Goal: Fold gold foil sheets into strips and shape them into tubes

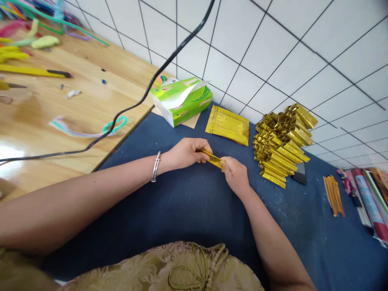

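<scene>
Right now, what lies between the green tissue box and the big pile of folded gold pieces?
In the head view, a flat stack of gold sheets lies on the blue cloth between the green tissue box and the pile of folded gold pieces.

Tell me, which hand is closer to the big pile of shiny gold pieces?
The right hand. It sits just beside the gold pile, a short gap to the pile's left. The left hand is farther off, beyond the gold strip both hands pinch.

A narrow strip of shiny gold foil paper [213,159], folded lengthwise, lies slanted between the left hand [188,152] and right hand [235,174], pinched at both ends above the blue surface [182,202].
</scene>
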`<state>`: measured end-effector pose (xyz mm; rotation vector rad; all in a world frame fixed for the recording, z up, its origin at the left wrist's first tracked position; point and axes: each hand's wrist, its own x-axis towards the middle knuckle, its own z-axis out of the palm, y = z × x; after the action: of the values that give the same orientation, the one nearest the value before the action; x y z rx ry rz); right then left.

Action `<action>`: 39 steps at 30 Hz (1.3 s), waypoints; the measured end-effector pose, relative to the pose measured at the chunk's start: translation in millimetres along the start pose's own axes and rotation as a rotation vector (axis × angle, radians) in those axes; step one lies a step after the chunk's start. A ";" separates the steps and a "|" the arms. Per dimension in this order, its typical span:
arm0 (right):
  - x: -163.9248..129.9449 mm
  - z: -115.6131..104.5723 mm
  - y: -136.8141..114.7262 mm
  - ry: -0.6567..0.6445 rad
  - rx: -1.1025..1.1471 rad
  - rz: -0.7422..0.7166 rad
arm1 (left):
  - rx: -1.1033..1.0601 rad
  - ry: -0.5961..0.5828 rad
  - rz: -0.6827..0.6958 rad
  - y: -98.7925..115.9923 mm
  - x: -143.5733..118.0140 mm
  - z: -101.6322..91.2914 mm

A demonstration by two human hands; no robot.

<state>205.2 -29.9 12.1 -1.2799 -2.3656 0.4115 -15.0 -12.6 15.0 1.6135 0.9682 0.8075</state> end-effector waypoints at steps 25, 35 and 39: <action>-0.2 5.2 -6.4 -0.032 -0.132 -0.139 | 0.416 -0.029 0.252 3.4 -3.0 16.3; -1.3 -0.8 -1.9 -0.023 -0.066 -0.106 | 0.377 0.041 0.194 1.1 -3.5 7.5; -1.3 -3.7 -0.2 -0.006 -0.005 -0.051 | 0.367 0.060 0.176 -1.4 -1.4 6.6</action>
<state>207.5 -30.9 15.1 -1.2196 -2.3999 0.3940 -10.1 -16.5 12.1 2.0229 1.0732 0.8350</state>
